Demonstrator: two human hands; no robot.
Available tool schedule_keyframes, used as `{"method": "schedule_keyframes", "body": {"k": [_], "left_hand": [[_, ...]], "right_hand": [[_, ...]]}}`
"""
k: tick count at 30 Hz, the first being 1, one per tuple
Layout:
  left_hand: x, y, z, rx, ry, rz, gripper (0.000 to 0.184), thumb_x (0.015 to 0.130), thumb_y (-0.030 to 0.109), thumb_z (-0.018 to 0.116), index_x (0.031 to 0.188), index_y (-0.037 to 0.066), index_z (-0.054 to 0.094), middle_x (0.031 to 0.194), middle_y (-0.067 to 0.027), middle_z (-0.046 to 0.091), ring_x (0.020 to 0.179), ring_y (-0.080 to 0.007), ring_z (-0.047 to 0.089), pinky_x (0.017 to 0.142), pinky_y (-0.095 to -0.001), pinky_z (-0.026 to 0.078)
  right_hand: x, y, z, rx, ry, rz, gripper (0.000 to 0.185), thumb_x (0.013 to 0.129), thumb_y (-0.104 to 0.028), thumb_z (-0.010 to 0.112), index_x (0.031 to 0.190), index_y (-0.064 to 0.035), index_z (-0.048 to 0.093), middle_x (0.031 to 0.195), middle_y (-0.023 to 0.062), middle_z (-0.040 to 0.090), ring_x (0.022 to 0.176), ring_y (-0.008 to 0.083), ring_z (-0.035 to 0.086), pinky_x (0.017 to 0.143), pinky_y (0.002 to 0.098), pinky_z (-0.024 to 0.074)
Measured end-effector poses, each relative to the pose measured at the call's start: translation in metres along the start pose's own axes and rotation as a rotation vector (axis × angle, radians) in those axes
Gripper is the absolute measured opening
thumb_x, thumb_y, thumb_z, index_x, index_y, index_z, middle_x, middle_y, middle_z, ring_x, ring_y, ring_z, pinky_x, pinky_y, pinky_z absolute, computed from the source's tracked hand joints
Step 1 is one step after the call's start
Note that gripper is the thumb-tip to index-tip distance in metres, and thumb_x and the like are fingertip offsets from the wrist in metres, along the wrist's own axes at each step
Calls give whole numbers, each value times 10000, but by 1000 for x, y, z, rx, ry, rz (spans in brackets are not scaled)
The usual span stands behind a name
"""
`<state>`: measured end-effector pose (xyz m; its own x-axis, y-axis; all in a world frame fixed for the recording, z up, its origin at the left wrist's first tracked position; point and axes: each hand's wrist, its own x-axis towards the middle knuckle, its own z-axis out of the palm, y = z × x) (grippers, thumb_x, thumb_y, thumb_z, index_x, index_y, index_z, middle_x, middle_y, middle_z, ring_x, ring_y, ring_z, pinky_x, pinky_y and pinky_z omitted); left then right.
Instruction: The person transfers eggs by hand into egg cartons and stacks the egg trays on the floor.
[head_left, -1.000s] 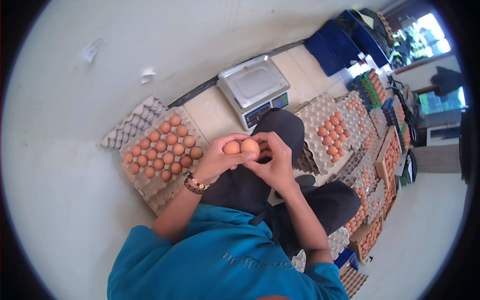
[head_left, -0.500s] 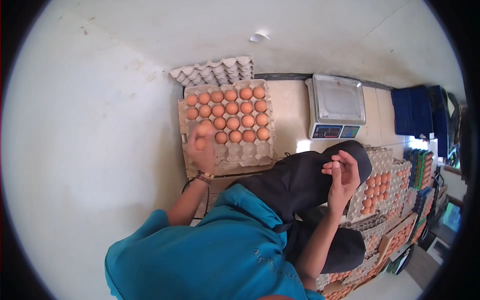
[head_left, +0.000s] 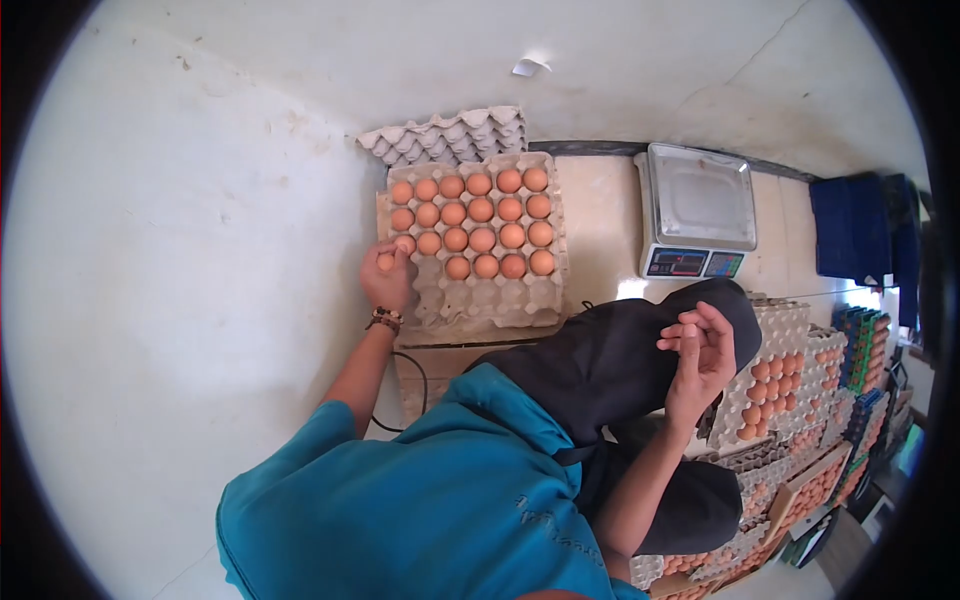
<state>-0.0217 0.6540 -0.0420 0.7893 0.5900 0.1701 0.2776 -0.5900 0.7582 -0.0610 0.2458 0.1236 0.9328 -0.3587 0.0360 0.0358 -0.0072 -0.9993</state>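
A grey pulp egg tray (head_left: pixel 490 300) holds several rows of brown eggs (head_left: pixel 481 210), with some bare cups along its near side. My left hand (head_left: pixel 385 285) is at the tray's left edge, closed around an egg (head_left: pixel 385 262). Its fingertips touch another egg (head_left: pixel 404 243) at the left end of the third row. Above my dark-trousered knee (head_left: pixel 640 340), my right hand (head_left: pixel 702 365) is held up with its fingers loosely bent and apart, nothing visible in it.
Pulp trays (head_left: pixel 450 138) lean against the wall behind. To the right stands a digital scale (head_left: pixel 700 205), then dark blue crates (head_left: pixel 850 228). Egg-filled trays (head_left: pixel 775 390) spread beside my legs at lower right. A black cable (head_left: pixel 425 385) loops near my left forearm.
My left hand has shifted left and slightly up to the third row's left end. An egg now sits uncovered in that row's second cup. My right hand keeps nearly the same pose.
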Motion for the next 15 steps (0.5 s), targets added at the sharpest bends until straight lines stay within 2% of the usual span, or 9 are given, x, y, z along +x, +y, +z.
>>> {"method": "schedule_keyframes", "body": {"k": [1,4,7,10,13,15], "left_hand": [[-1,-2,0,-45,-6,-108,231,848,198,776,991,33,702,871,-118,711,830,-233,686,801,-351,540],[-3,-1,-4,6,7,56,168,858,169,761,909,26,687,765,-72,681,750,-217,661,739,-346,537],[6,-24,-9,-270,-79,-391,188,901,175,700,998,19,659,863,-73,661,761,-218,642,725,-343,529],[12,-37,-24,-1059,-175,-609,282,966,206,614,1169,11,597,1011,-91,621,847,-199,636,741,-320,523],[-1,-15,-29,-1025,-195,-601,364,1013,286,550,1254,13,565,1034,-94,611,888,-238,623,818,-348,531],[-9,-6,-27,-942,-175,-579,374,1002,277,581,1269,15,566,1054,-93,621,937,-227,625,853,-351,531]], "right_hand": [[0,0,-1,-3,0,-6,261,979,-6,581,1228,70,559,1013,131,635,777,156,666,634,272,590],[-1,1,-3,5,14,-5,258,987,-25,578,1226,70,561,1006,132,638,772,160,665,633,275,590],[-4,3,-4,20,32,8,255,1001,-55,565,1222,70,565,996,136,642,761,173,664,629,280,589],[-8,5,-8,65,31,-11,253,1004,-57,555,1222,72,566,996,141,644,760,182,664,623,279,585],[-8,7,-9,103,25,-28,257,1010,-64,544,1225,74,565,993,151,645,758,189,665,618,279,582],[-8,3,-10,133,29,-28,259,1012,-66,540,1227,75,565,989,155,646,759,190,665,618,279,581]]}}
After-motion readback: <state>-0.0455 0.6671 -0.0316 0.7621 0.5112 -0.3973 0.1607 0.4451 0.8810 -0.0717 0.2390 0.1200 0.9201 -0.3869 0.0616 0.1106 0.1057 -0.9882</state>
